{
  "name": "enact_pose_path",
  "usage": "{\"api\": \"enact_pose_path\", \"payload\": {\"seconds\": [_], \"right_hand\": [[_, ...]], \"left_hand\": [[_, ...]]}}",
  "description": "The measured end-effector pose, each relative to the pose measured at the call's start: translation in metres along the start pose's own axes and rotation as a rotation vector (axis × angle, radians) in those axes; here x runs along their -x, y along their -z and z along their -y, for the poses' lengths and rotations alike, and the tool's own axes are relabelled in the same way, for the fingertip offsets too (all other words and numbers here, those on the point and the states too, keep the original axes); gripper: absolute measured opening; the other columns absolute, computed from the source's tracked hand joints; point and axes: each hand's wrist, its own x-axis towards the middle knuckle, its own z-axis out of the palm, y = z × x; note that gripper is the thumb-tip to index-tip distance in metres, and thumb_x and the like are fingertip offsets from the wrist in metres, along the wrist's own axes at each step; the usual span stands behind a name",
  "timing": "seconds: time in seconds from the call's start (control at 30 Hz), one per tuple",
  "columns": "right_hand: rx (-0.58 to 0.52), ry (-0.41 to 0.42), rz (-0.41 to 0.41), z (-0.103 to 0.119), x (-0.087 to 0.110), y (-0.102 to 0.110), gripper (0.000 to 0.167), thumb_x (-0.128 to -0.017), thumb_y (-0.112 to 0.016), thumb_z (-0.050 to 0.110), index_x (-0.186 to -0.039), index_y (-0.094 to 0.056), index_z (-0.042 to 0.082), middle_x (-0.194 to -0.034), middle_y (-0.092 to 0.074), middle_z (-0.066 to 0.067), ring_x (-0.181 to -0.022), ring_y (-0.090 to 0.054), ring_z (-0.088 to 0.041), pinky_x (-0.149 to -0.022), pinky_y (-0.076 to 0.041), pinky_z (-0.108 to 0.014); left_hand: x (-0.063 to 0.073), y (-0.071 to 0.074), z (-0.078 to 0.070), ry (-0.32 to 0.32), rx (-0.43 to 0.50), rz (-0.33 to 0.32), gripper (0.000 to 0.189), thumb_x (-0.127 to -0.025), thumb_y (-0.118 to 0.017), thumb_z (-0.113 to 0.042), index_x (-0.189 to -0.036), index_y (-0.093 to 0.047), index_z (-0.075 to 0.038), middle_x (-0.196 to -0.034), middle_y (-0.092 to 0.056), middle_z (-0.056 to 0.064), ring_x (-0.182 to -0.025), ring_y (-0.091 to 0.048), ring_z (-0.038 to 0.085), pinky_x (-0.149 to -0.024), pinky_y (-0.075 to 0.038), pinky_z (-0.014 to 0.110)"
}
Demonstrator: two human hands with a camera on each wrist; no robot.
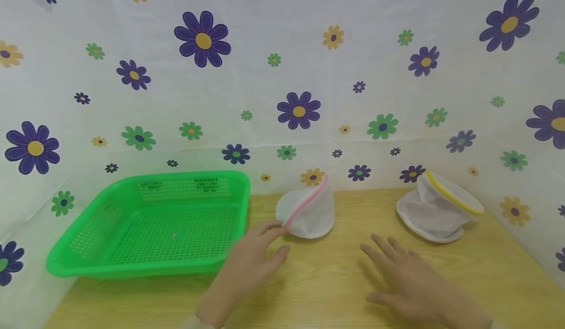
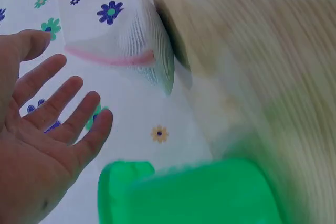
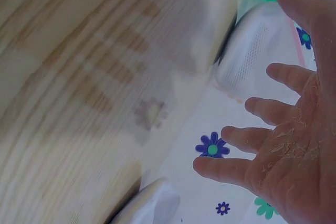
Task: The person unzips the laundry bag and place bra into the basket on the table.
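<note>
A white mesh laundry bag with a pink band (image 1: 311, 214) stands on the table near the middle. My left hand (image 1: 253, 260) is just in front of it, fingers spread and bare of any object; in the head view its fingertips overlap the bag's lower edge, and the left wrist view (image 2: 58, 124) has the hand apart from the bag. Over the table to the right, my right hand (image 1: 408, 280) is spread with nothing in it. Beyond that hand sits a second white mesh bag with a yellow band (image 1: 434, 211), slumped and tilted.
A green plastic basket (image 1: 150, 270) with perforated sides stands at the left of the wooden table (image 1: 335, 290). Right behind the table hangs a white sheet (image 1: 247, 84) printed with flowers, which also closes off both sides.
</note>
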Motion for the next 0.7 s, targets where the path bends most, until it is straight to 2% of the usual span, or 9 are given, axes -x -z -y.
{"api": "enact_pose_path", "payload": {"seconds": [0.17, 0.33, 0.53, 0.7], "right_hand": [[-0.031, 0.002, 0.04, 0.013, -0.006, -0.005, 0.084, -0.089, -0.067, 0.062, -0.158, -0.039, 0.022, -0.165, -0.035, -0.014, -0.148, -0.036, -0.049, -0.105, -0.037, -0.075], [0.004, 0.041, 0.026, 0.016, -0.009, -0.008, 0.081, -0.09, -0.065, 0.062, -0.155, -0.043, 0.02, -0.163, -0.038, -0.014, -0.145, -0.04, -0.049, -0.103, -0.04, -0.074], [-0.001, 0.046, 0.036, 0.015, -0.007, -0.008, 0.08, -0.091, -0.064, 0.062, -0.155, -0.043, 0.017, -0.163, -0.038, -0.016, -0.145, -0.04, -0.049, -0.102, -0.042, -0.073], [-0.004, 0.037, 0.046, 0.012, -0.006, -0.006, 0.08, -0.091, -0.064, 0.063, -0.154, -0.045, 0.017, -0.162, -0.038, -0.018, -0.143, -0.042, -0.05, -0.101, -0.042, -0.074]], "left_hand": [[-0.016, -0.016, 0.0, 0.008, 0.024, 0.087, 0.045, -0.096, -0.069, -0.028, -0.139, -0.063, -0.017, -0.157, -0.047, 0.014, -0.142, -0.048, 0.04, -0.113, -0.041, 0.059], [-0.028, -0.028, 0.001, 0.024, -0.023, 0.181, 0.057, -0.097, -0.065, -0.038, -0.15, -0.052, -0.021, -0.168, -0.031, 0.01, -0.148, -0.037, 0.044, -0.113, -0.035, 0.068], [-0.033, -0.038, 0.001, 0.062, -0.047, 0.232, 0.069, -0.098, -0.065, -0.04, -0.157, -0.04, -0.013, -0.169, -0.028, 0.009, -0.147, -0.036, 0.045, -0.111, -0.037, 0.07], [-0.031, -0.04, 0.001, 0.043, -0.058, 0.232, 0.068, -0.098, -0.065, -0.039, -0.156, -0.041, -0.011, -0.166, -0.034, 0.01, -0.146, -0.041, 0.043, -0.113, -0.039, 0.064]]}}
